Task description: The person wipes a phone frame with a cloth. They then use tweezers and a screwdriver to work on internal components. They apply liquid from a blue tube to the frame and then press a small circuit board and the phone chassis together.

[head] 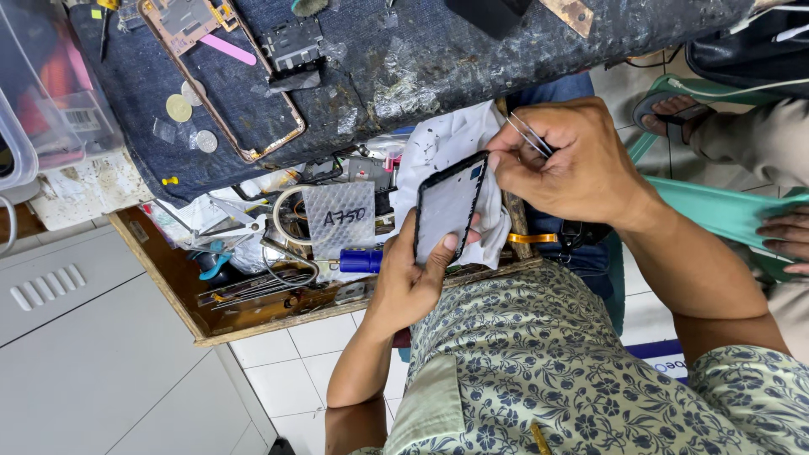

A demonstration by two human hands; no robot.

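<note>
1. Right now the phone frame [448, 209], black-rimmed w/ pale inner face, is held upright over the open drawer [253, 312], just below the table [438, 59] edge.
2. Left hand [413, 274] cradles it from beneath: fingers curled up the back, thumb pressed on the lower front edge. Keep that grip on the rim only, not the face.
3. Right hand [573, 160] is pinched shut on thin metal tweezers [529, 135], tips near the frame's upper corner. Best worked w/ light, shallow strokes along the edge; the rim looks thin & prob. flexes.
4. White cloth [447, 139] sits behind the frame; good to catch bits.
5. Drawer holds a blue-handled tool [361, 260], wires, a bubble-wrap pouch [339, 217].
6. On the table: another phone body [227, 80], coins [179, 108].
</note>
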